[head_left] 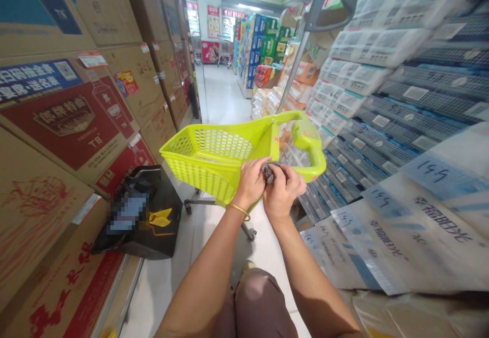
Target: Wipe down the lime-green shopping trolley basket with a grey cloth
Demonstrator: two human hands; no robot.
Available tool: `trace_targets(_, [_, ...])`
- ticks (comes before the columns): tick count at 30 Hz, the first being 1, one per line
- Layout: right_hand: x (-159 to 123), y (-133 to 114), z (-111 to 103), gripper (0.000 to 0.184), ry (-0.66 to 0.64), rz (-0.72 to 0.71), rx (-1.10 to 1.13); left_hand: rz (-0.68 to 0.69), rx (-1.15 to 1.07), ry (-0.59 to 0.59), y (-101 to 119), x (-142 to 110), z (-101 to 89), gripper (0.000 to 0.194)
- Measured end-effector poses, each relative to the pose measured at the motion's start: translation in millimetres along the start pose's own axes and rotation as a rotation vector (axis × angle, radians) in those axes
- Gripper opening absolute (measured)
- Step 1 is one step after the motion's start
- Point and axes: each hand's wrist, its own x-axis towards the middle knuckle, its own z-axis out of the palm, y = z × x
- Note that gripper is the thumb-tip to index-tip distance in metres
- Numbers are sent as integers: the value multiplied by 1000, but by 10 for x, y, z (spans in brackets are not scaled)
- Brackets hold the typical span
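Between my two hands is a small dark, crumpled bundle (270,173), perhaps cloth or plastic; its kind I cannot make out. My left hand (250,177), with a gold bangle at the wrist, closes on its left side. From the right, the bent fingers of my right hand (283,189) grip the same bundle. Both hands are in front of a lime-green shopping cart (225,167), close to its looped handle (319,159). Much of the bundle is hidden by my fingers. The cart's perforated basket shows no goods inside.
Stacked cardboard cartons (69,124) wall the left side. On the floor there stands a black bin (168,236) holding something yellow. Packaged goods (397,215) with handwritten prices pile up on the right. A grey pole (296,68) rises behind the cart; the aisle floor (225,88) runs ahead.
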Motion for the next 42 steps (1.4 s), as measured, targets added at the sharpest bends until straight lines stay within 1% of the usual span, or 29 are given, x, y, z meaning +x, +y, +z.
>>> trace_targets(2, [20,77,-18,20,-12,-7,-6,-1,1,1,1,16,18,27])
trace_targets(5, [55,180,-61,19,19,-19,-37,9,-4,3,12,29,25,23])
trace_targets(8, [97,263,-122,18,52,-26,-56,-10,-14,66,36,34,39,20])
trace_targets(11, [141,329,-202,19,79,-34,-57,-30,-33,132,66,29,48,23])
trace_targets(13, [172,353,-264,23,105,-33,-44,-37,-31,154,83,22,42,24])
trace_targets(16, [221,327,-364,28,125,22,-29,-45,-11,180,95,9,17,24])
trace_targets(18, [248,262,-423,30,103,69,-22,-53,2,196,89,-1,-5,25])
trace_targets(20, [263,172,-466,31,50,66,-3,-62,14,204,71,-12,-29,25])
trace_targets(24, [251,7,-496,29,-91,-42,-6,-65,38,209,13,-35,-79,23])
trace_targets(27, [236,-35,-499,29,-179,-88,-32,-63,38,217,-22,-43,-112,21])
trace_targets(30, [258,1,-522,28,-221,-115,-21,-77,20,209,-23,-40,-143,22])
trace_targets(34, [357,118,-587,26,-199,-76,27,-88,-42,197,-4,-34,-171,25])
trace_targets(37, [461,233,-625,25,-170,-25,83,-87,-88,192,-13,-36,-185,26])
trace_targets(39, [530,319,-632,24,-165,33,112,-99,-94,179,-32,-40,-208,26])
trace_targets(42, [611,422,-623,24,-212,115,189,-117,-93,159,-72,-51,-284,26])
